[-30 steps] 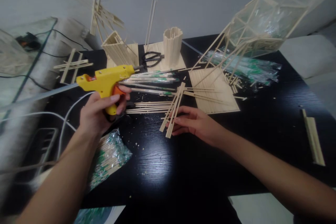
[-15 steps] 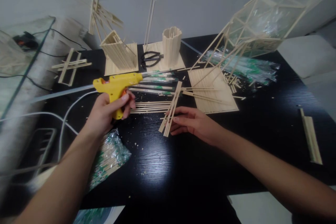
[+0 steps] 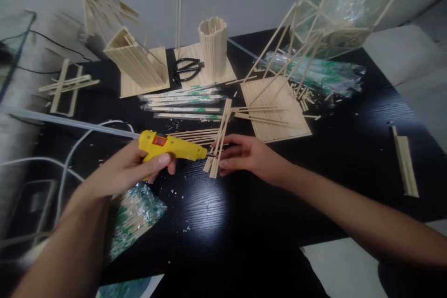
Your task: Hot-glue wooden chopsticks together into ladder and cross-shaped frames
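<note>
My left hand [image 3: 139, 167] is wrapped round the handle of a yellow glue gun [image 3: 174, 147], with a long glue stick [image 3: 77, 123] trailing from its back. The gun's nozzle reaches the lower part of a small frame of wooden sticks [image 3: 221, 135]; whether it touches is too small to tell. My right hand [image 3: 246, 153] pinches that frame from the right, fingertips partly hidden behind the sticks. Loose bare sticks [image 3: 195, 136] lie in a row just behind the frame, and wrapped chopsticks [image 3: 188, 109] lie beyond them.
Two stick-built towers [image 3: 213, 49] on wooden bases stand at the back, with black-handled scissors [image 3: 187, 70] between. A large stick model [image 3: 317, 14] leans over a wooden base [image 3: 279, 121] at right. A bag of chopsticks [image 3: 136, 219] lies front left, near a white cord [image 3: 66, 172].
My left hand has brought the glue gun down and right, its nozzle now at the stick frame. My right hand still holds the frame. The whole view has shifted slightly.
</note>
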`<state>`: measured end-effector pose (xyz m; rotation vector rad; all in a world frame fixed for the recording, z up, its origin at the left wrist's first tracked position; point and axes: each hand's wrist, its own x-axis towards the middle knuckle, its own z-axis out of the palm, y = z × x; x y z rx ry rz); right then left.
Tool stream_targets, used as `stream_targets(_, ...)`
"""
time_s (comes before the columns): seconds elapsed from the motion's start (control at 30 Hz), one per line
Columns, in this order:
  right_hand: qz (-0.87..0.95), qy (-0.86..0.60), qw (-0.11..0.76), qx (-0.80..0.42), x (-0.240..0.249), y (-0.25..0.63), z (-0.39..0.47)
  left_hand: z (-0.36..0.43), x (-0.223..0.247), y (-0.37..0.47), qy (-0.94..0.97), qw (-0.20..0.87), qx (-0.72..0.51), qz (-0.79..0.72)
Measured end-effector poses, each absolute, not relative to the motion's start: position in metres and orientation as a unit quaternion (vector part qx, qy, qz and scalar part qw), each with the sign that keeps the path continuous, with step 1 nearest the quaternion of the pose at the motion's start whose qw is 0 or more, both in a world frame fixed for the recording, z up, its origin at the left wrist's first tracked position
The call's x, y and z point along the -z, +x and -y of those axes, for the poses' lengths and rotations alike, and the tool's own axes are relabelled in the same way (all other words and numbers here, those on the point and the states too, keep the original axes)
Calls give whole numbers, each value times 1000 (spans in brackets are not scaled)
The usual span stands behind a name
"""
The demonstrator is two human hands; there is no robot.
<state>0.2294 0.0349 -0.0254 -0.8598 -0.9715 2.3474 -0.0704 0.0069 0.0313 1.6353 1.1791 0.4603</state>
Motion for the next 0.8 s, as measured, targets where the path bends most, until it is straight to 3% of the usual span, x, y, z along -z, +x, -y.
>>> stream_targets(0.8, 401, -324, 258, -817, 32, 229, -28, -5, -27, -61, 676, 508, -190, -498)
